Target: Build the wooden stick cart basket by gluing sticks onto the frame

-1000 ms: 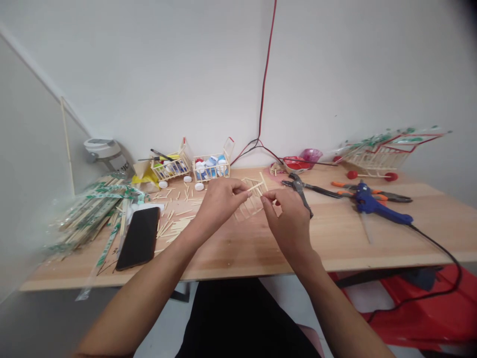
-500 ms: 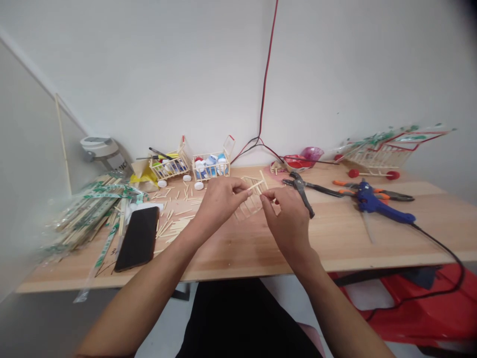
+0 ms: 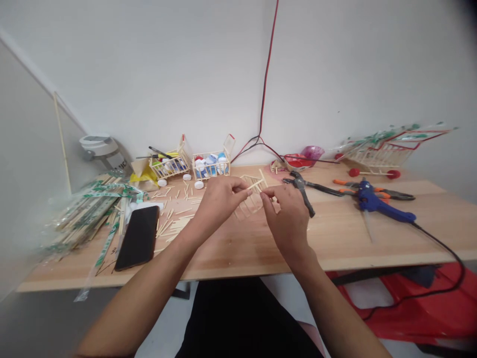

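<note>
My left hand (image 3: pixel 222 200) is closed in a pinch on a thin wooden stick (image 3: pixel 256 183), whose tip points right. That tip meets another short stick (image 3: pixel 262 176) at an angle; whether the two are joined cannot be made out. My right hand (image 3: pixel 286 211) is just to the right, thumb and forefinger pressed together close to the sticks. What sits between those fingertips is too small to tell. Behind and below both hands, a lattice of thin sticks (image 3: pixel 244 211) rests on the table, partly hidden by my fingers.
Small stick carts (image 3: pixel 210 169) stand at the back. Loose stick pieces (image 3: pixel 179 224), a phone (image 3: pixel 137 237) and bagged sticks (image 3: pixel 87 211) lie left. Pliers (image 3: pixel 302 191), a blue glue gun (image 3: pixel 382 205) with a cord, and a red-trimmed cart (image 3: pixel 383 158) are right.
My right hand's fingers have shifted slightly near the stick ends. My left hand keeps its pinch on the stick in nearly the same place.
</note>
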Available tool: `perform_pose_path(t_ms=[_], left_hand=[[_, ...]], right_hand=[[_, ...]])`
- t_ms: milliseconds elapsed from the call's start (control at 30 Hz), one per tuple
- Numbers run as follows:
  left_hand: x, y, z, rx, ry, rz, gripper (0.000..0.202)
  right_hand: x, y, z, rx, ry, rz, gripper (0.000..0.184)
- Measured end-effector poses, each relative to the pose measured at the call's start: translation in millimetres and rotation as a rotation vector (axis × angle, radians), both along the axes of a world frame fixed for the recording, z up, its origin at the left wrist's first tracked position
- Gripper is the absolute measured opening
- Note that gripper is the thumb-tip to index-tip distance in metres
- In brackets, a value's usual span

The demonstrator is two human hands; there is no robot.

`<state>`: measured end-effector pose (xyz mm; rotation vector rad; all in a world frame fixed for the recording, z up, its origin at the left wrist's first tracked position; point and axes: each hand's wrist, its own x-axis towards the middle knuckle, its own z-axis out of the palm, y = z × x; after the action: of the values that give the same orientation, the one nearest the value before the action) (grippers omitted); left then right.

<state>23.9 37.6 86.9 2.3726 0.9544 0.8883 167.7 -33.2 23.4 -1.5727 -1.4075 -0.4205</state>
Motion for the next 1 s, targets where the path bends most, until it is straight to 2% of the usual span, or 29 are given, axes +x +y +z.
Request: perform_pose_path(t_ms=[533,1000], left_hand=[[-0.5,-2.2,3.8,0.035,0.042,-0.011,0.024],[2.0,-1.3,3.8,0.028,0.029,-0.028,0.019]], right_hand=[[6.7,1.0,-1.6,-0.029,-0.029,0.037,0.016],[12.1,-2.4,-1.0,-0.055,-0.009,0.075,0.018]])
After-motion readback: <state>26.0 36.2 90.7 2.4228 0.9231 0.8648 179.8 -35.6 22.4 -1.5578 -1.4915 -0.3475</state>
